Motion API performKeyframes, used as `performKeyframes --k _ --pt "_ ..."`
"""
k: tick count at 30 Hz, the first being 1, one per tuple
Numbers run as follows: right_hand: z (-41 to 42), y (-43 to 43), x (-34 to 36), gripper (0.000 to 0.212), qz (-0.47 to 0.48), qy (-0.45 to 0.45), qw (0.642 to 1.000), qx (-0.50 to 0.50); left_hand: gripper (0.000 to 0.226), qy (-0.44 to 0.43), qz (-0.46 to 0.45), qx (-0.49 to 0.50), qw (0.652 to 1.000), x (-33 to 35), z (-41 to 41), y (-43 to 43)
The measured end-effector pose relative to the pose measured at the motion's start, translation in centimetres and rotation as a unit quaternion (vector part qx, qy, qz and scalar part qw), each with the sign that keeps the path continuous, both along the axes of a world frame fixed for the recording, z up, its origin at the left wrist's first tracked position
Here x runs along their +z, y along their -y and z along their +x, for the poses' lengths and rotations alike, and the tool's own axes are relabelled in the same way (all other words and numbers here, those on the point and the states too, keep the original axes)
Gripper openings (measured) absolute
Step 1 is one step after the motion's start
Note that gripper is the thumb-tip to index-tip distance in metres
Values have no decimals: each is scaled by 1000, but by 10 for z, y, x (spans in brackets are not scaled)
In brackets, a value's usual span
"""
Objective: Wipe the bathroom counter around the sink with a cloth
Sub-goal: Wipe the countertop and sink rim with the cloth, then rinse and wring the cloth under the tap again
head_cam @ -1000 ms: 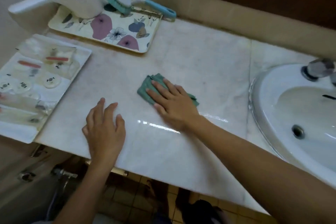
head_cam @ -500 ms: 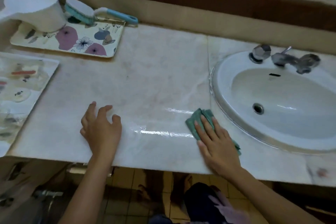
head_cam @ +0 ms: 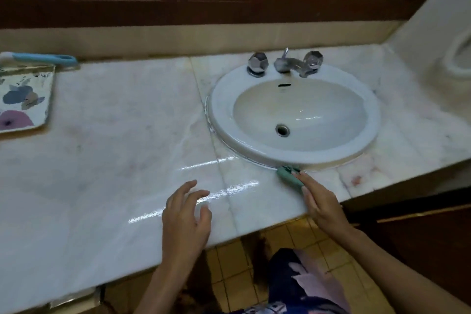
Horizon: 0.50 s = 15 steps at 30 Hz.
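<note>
Cloth (head_cam: 288, 174), green and bunched small, lies on the marble tabletop (head_cam: 114, 160) at the near edge of the sink (head_cam: 219, 115). Its far end touches the seam where the rim meets the stone. The right grip (head_cam: 323, 201) lies over the cloth's near end with fingers straight, pressing it down rather than wrapped round it. Most of the cloth sticks out beyond the fingertips toward the sink. The left grip (head_cam: 186, 214) is slack and holds nothing, fingers loosely spread over the tabletop's front part, left of the cloth and apart from it. Whether its fingertips touch the stone I cannot tell.

The step in hand looks like the wipe along the sink's front rim. Wet streaks (head_cam: 209, 163) shine on the tabletop left of the sink, which suggests that stretch is done. The stone right of the sink and behind it by the faucet (head_cam: 293, 64) shows dull and blotched, so the task seems roughly midway. The next move calls for sliding the cloth rightward along the curve of the rim, with enough fingertip pressure to hold it in the seam. It also calls for care at the tabletop's front edge, which is just beside the right grip. The floral tray (head_cam: 23, 99) and blue-handled brush (head_cam: 43, 58) at far left are well apart from this work.
</note>
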State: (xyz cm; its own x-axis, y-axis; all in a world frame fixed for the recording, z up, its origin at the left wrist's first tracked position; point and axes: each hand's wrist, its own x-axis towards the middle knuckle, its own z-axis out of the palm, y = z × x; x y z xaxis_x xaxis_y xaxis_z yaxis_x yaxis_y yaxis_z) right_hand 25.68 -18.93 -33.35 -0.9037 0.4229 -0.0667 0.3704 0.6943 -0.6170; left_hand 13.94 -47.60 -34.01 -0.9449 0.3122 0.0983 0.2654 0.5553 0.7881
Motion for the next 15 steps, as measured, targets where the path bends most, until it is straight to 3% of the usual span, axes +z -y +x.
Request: performKeyframes --k 2,4,5,8,9,11,13,15 --pt "-5 -5 27 30 -115 3 991 -64 35 -11 10 -18 1000 7 1 -19" --pt "-13 -15 53 29 -245 -3 960 -138 33 -44 20 -64 997 16 3 -46" --pt "-16 -25 62 28 -342 -2 921 -187 33 -76 18 -96 992 21 4 -62" --pt "-21 -59 84 38 -635 63 724 -263 48 -199 -20 -227 953 41 5 -115" --pt "-21 -70 91 43 -693 101 671 -243 60 -236 -51 -276 930 49 5 -134" --pt "-18 -90 100 47 -766 157 605 -151 86 -288 -152 -353 877 64 1 -169" --pt "-16 -106 107 47 -798 186 571 -46 101 -315 -247 -388 830 77 -5 -202" --pt "-18 -125 110 48 -819 210 534 25 96 -333 -265 -402 811 83 -11 -231"
